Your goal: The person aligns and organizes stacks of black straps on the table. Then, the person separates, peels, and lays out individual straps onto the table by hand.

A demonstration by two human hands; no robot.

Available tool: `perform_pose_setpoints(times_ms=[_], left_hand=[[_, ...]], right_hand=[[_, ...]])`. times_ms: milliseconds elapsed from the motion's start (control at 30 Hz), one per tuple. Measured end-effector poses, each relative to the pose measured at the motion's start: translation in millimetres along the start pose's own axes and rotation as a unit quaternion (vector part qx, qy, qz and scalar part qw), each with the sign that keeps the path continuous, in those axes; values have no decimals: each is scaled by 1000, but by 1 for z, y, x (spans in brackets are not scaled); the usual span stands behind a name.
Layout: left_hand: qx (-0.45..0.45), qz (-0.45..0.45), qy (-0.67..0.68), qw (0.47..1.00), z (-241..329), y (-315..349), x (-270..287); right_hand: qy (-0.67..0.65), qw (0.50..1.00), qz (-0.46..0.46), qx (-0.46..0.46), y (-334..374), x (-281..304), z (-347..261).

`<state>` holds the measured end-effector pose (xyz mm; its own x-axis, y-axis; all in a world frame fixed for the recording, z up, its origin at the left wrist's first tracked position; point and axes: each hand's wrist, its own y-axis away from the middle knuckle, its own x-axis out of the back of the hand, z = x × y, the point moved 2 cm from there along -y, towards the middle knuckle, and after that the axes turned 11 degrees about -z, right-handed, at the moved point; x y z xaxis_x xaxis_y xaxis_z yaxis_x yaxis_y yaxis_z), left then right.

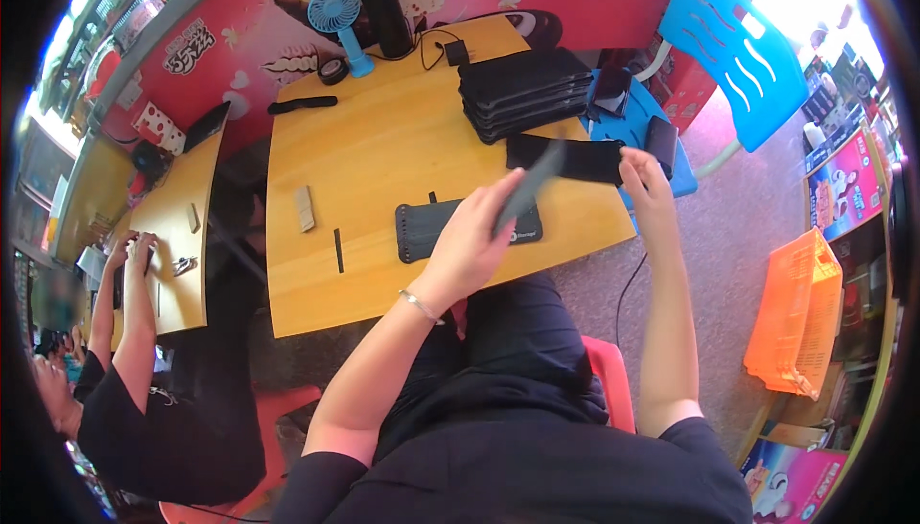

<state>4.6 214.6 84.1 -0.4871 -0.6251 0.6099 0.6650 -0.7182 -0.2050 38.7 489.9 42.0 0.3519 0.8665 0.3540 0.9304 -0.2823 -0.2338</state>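
Observation:
My left hand (471,241) grips a thin, dark grey flat piece (533,187), tilted up and blurred by motion. Below it on the yellow table (374,160) lies a flat black case (422,233), with a row of holes along its left end and pale marking at its right end, partly hidden by that hand. To the right, a soft-looking black pouch or strip (567,159) lies across the table's right edge. The fingers of my right hand (647,184) are pinched at its right end. Just behind rises a stack of several black cases (522,93).
A blue chair (738,55) stands at the right, dark items on its seat. A blue fan (335,11), a black tumbler (385,16) and a cable (426,50) occupy the table's far end. An orange basket (793,313) sits far right. Another person (163,419) works at a table on the left.

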Motion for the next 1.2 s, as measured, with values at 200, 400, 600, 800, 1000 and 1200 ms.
perform_pose_setpoints(times_ms=[200, 400, 600, 800, 1000, 1200], left_hand=[[142, 4, 533, 834, -23, 35, 10], [120, -9, 700, 704, -39, 49, 9], [120, 9, 716, 688, -52, 67, 11], [117, 18, 742, 660, -55, 66, 6], [82, 96, 204, 971, -40, 7, 26], [247, 26, -241, 938, -83, -33, 59]], right_hand=[[168, 976, 90, -106, -43, -1, 77], [63, 992, 37, -99, -33, 12, 79], [-163, 985, -3, -48, -7, 27, 41], [-145, 988, -11, -58, -6, 31, 43], [-172, 979, 25, -106, -4, 14, 41], [-91, 989, -9, -117, 6, 11, 55]])
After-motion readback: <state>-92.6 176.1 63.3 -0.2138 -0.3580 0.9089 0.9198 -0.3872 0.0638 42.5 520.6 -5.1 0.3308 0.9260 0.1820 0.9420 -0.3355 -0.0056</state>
